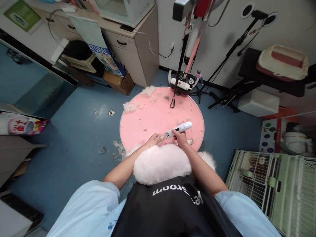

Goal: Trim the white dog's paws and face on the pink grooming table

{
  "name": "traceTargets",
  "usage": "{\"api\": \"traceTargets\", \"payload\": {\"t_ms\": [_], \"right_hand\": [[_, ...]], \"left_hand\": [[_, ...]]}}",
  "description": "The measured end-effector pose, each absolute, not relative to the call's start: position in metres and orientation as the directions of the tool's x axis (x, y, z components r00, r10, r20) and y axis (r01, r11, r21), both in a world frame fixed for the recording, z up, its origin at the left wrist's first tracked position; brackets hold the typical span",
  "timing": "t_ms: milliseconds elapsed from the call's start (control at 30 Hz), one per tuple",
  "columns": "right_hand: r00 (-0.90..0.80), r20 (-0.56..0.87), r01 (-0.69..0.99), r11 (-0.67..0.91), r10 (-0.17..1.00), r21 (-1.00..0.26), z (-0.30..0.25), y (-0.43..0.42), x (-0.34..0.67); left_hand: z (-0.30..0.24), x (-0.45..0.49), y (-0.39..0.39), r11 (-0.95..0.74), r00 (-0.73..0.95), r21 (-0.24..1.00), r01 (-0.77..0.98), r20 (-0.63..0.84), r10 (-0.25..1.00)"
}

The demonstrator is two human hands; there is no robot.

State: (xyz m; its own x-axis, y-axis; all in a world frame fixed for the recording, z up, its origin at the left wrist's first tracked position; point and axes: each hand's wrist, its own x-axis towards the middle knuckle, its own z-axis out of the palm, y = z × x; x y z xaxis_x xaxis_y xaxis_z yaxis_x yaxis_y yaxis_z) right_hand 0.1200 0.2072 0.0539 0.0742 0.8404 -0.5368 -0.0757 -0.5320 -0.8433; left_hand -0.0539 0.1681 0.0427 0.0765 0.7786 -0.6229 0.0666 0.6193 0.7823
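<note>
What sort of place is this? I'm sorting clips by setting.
Probably a pet grooming room: a round pink table strewn with fur clumps, a white electric clipper in the right hand over a fluffy white animal, and wire cages.

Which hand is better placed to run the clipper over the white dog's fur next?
The right hand: it already grips the white clipper, head pointing toward the fur. The left hand rests on the white dog at the pink table edge, apparently steadying it.
</note>
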Motion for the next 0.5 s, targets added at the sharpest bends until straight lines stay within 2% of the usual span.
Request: {"api": "traceTargets", "payload": {"t_ms": [200, 500], "right_hand": [[0.011, -0.561, -0.084, -0.559, 0.828, -0.825, 0.054, 0.206, 0.118], [0.114, -0.567, -0.120, -0.555, 0.816, -0.823, 0.042, 0.209, 0.120]], "left_hand": [[0.045, -0.054, 0.167, 0.626, 0.089, 0.778, 0.056, -0.628, 0.773], [0.047, -0.053, 0.168, 0.603, 0.062, 0.796, 0.049, -0.605, 0.794]]}}
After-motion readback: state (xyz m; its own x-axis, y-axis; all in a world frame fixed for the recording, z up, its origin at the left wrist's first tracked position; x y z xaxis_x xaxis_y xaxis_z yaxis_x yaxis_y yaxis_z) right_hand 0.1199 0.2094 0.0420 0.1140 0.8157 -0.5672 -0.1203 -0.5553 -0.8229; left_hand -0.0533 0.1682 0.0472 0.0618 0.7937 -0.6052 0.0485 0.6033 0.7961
